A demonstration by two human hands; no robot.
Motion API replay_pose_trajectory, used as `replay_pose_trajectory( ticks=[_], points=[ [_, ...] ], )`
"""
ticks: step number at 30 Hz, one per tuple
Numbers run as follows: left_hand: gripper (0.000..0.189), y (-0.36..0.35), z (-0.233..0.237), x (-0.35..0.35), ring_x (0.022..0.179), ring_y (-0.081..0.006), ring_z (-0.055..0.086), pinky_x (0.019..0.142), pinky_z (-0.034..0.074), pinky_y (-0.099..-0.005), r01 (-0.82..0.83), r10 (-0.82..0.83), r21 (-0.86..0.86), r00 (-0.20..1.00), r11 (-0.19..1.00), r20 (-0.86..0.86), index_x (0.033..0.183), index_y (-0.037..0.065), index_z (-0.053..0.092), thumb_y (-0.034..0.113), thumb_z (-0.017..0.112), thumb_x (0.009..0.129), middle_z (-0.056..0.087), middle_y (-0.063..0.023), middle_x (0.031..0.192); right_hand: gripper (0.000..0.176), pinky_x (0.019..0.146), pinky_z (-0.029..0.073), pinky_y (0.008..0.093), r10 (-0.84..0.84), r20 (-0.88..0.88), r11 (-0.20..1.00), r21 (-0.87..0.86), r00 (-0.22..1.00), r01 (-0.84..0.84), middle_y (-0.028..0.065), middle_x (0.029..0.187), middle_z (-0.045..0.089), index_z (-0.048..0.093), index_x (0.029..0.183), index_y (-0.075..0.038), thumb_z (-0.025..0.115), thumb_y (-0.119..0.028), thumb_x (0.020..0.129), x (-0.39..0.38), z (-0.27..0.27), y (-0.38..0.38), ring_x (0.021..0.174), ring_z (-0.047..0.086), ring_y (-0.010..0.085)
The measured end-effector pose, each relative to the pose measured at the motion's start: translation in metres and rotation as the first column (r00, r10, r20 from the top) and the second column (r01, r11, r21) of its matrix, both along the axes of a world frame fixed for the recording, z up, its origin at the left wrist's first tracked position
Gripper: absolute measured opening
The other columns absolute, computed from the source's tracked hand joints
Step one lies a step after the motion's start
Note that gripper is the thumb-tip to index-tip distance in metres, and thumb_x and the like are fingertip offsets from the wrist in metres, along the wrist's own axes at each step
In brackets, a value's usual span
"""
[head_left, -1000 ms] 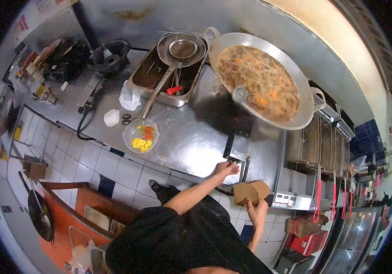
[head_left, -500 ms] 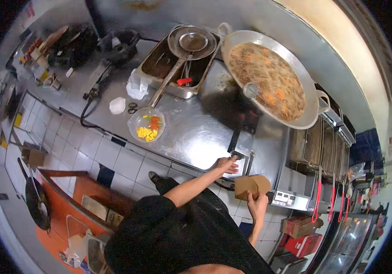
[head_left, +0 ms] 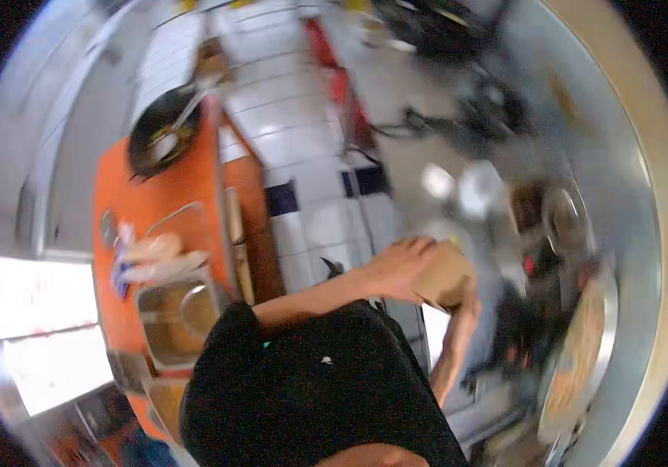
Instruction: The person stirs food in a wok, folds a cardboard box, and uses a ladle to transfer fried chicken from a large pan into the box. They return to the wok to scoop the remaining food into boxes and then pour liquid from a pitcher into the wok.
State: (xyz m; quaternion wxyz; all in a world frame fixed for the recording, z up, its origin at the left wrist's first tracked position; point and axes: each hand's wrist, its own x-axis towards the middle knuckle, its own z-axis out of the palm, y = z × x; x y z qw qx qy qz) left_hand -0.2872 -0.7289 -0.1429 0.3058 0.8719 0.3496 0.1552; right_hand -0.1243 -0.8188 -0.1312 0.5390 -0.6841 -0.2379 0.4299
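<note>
A brown cardboard food container point(head_left: 444, 279) is held out in front of my body, blurred by motion. My left hand point(head_left: 401, 267) grips it from the left, with its fingers over the top edge. On the near right side, my right hand point(head_left: 468, 300) is closed on the same container. Its contents, if any, cannot be made out. Just beyond my hands is the steel counter point(head_left: 415, 183), where a clear bowl is partly hidden behind the container.
An orange table point(head_left: 116, 194) on the left carries a black wok point(head_left: 164, 132), plastic bags and a steel pan point(head_left: 182, 331). Tiled floor point(head_left: 303, 226) runs between table and counter. The large pan of frying food point(head_left: 583, 350) is at the right, smeared.
The view has swung left, bringing the orange table closer to the middle. My left hand has moved from the counter's edge onto the cardboard container, which my right hand still holds.
</note>
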Motion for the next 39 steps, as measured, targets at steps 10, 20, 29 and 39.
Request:
replay_pose_trajectory(
  ticks=[10, 20, 29, 39],
  points=[
    [0.095, 0.048, 0.002, -0.188, 0.117, -0.0386, 0.047, 0.099, 0.039, -0.045, -0.689, 0.691, -0.058, 0.718, 0.723, 0.083, 0.136, 0.003, 0.031, 0.031, 0.082, 0.061, 0.047, -0.0191, 0.125, 0.048, 0.088, 0.044, 0.0349, 0.49, -0.188, 0.872, 0.098, 0.851, -0.48, 0.0085, 0.112, 0.059, 0.055, 0.119, 0.003, 0.059, -0.037, 0.091, -0.095, -0.047, 0.216, 0.101, 0.057, 0.0198],
    [0.072, 0.072, -0.042, -0.329, 0.117, -0.0283, 0.045, 0.099, 0.037, -0.0371, -0.755, 0.66, -0.555, -0.619, -0.349, 0.426, 0.133, -0.005, 0.028, 0.027, 0.07, 0.084, 0.043, -0.0146, 0.129, 0.046, 0.086, 0.045, 0.0361, 0.686, 0.374, 0.656, 0.051, 0.624, -0.753, 0.0168, 0.109, 0.062, 0.061, 0.109, 0.006, 0.063, -0.035, 0.089, -0.205, -0.048, 0.418, 0.097, 0.058, 0.0247],
    [0.073, 0.033, -0.107, -0.614, 0.111, -0.0259, 0.051, 0.094, 0.044, -0.0355, -0.549, 0.443, -0.139, -0.777, -0.824, 0.448, 0.126, -0.004, 0.036, 0.024, 0.079, 0.073, 0.047, -0.0144, 0.127, 0.054, 0.098, 0.039, 0.0383, 0.829, 0.536, 0.208, -0.025, 0.163, -0.978, 0.0231, 0.124, 0.054, 0.048, 0.125, 0.01, 0.062, -0.028, 0.089, -0.358, 0.011, 0.621, 0.112, 0.053, 0.0306],
    [0.094, 0.015, -0.313, -0.756, 0.113, -0.0261, 0.052, 0.091, 0.047, -0.0369, -0.511, 0.424, -0.063, -0.769, -0.857, 0.478, 0.128, -0.005, 0.031, 0.023, 0.088, 0.059, 0.046, -0.0149, 0.129, 0.025, 0.088, 0.046, 0.0347, 0.359, 0.9, -0.278, -0.148, -0.246, -0.949, 0.0142, 0.103, 0.065, 0.062, 0.106, -0.001, 0.065, -0.012, 0.085, -0.639, 0.122, 0.751, 0.097, 0.061, 0.0262]
  ],
)
